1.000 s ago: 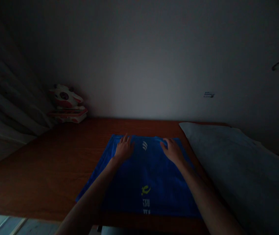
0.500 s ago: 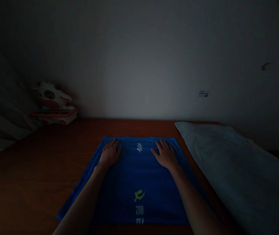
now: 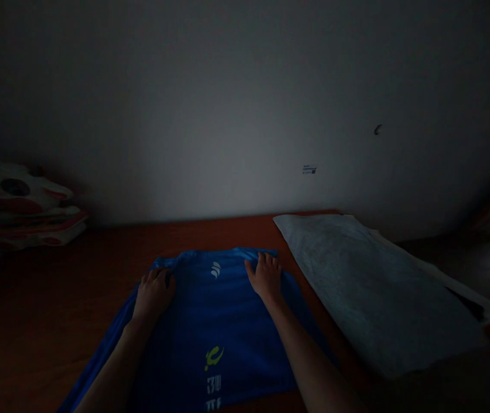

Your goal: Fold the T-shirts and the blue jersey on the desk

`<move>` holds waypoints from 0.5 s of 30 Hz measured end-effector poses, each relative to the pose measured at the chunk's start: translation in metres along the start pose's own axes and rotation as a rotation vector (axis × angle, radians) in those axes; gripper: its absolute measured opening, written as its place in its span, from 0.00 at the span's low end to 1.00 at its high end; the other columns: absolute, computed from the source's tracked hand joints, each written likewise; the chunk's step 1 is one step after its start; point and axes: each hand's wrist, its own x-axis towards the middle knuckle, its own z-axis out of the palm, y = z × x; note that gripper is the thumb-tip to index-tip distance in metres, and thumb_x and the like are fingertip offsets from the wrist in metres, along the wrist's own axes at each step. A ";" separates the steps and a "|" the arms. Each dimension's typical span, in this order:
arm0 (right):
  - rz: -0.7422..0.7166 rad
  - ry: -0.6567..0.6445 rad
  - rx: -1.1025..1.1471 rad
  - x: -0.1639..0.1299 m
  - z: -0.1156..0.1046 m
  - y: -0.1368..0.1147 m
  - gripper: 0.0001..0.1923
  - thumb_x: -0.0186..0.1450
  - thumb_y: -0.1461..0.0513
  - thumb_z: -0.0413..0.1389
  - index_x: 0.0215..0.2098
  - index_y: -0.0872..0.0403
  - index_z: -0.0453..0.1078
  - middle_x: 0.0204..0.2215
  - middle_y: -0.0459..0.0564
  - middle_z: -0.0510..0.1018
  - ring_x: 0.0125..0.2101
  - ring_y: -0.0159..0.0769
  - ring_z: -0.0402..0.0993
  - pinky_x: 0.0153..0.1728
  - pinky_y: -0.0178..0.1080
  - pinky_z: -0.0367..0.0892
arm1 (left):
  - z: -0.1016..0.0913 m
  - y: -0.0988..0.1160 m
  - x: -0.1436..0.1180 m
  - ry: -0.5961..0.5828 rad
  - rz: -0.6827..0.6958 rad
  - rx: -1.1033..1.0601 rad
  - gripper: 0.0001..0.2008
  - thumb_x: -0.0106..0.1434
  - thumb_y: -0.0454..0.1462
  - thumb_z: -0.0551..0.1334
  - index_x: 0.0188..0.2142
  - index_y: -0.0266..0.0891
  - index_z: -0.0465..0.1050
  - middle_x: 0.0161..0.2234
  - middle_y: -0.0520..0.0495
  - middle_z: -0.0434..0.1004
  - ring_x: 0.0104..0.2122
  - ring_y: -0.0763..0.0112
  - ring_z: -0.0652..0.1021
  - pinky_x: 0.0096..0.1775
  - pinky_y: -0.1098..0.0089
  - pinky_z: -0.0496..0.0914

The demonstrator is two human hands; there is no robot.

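A blue sports garment [image 3: 219,310] lies spread on the brown surface, with a white logo near its far edge and a yellow-green emblem and white characters nearer to me. My left hand [image 3: 154,291] is at its far left corner, the fingers curled down over the cloth. At the far right corner, my right hand [image 3: 266,275] has its fingers bent onto the fabric, thumb pointing inward. Cloth along the far edge is rumpled between the two hands. In the dim light the fingertips are partly hidden.
To the right lies a grey-blue cloth [image 3: 357,281] with a pale edge. A white and red cow-shaped object [image 3: 25,198] stands at the far left against the wall. The wall [image 3: 210,115] behind carries a small label [image 3: 309,170] and a hook [image 3: 378,129].
My fingers, flat and spread before, have curled onto the garment's far corners, and its far edge has gone from straight to wrinkled. The view has turned to the right.
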 end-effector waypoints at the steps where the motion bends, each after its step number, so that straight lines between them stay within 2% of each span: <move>1: 0.014 0.003 0.000 -0.003 -0.002 0.001 0.31 0.72 0.47 0.47 0.62 0.61 0.66 0.58 0.67 0.72 0.57 0.54 0.67 0.55 0.49 0.59 | -0.004 0.002 -0.002 -0.003 -0.006 0.004 0.26 0.68 0.43 0.47 0.53 0.30 0.76 0.53 0.32 0.76 0.53 0.48 0.75 0.57 0.52 0.67; 5: 0.062 -0.032 0.021 -0.016 -0.012 0.004 0.26 0.71 0.49 0.51 0.59 0.59 0.68 0.54 0.66 0.74 0.54 0.53 0.69 0.52 0.49 0.62 | -0.021 0.010 -0.012 -0.022 -0.052 0.022 0.24 0.69 0.43 0.48 0.52 0.36 0.77 0.52 0.32 0.75 0.50 0.44 0.74 0.47 0.48 0.71; 10: -0.014 -0.079 0.086 -0.028 -0.021 0.010 0.16 0.73 0.56 0.49 0.49 0.55 0.73 0.47 0.60 0.78 0.50 0.49 0.75 0.49 0.45 0.66 | -0.036 0.018 -0.023 -0.039 0.088 0.031 0.23 0.69 0.42 0.48 0.52 0.44 0.78 0.50 0.36 0.77 0.49 0.47 0.76 0.49 0.48 0.72; 12: -0.053 -0.097 0.105 -0.029 -0.024 0.015 0.13 0.73 0.58 0.49 0.47 0.54 0.73 0.45 0.59 0.79 0.48 0.47 0.76 0.48 0.44 0.67 | -0.041 0.020 -0.024 -0.125 0.113 0.010 0.22 0.68 0.41 0.48 0.52 0.46 0.77 0.47 0.39 0.80 0.47 0.51 0.79 0.49 0.52 0.73; 15: -0.100 -0.116 0.124 -0.028 -0.032 0.026 0.12 0.73 0.58 0.51 0.46 0.54 0.73 0.45 0.59 0.80 0.47 0.46 0.77 0.48 0.42 0.69 | -0.050 0.024 -0.021 -0.297 0.047 0.015 0.22 0.69 0.42 0.47 0.54 0.46 0.74 0.40 0.40 0.84 0.38 0.51 0.83 0.41 0.54 0.76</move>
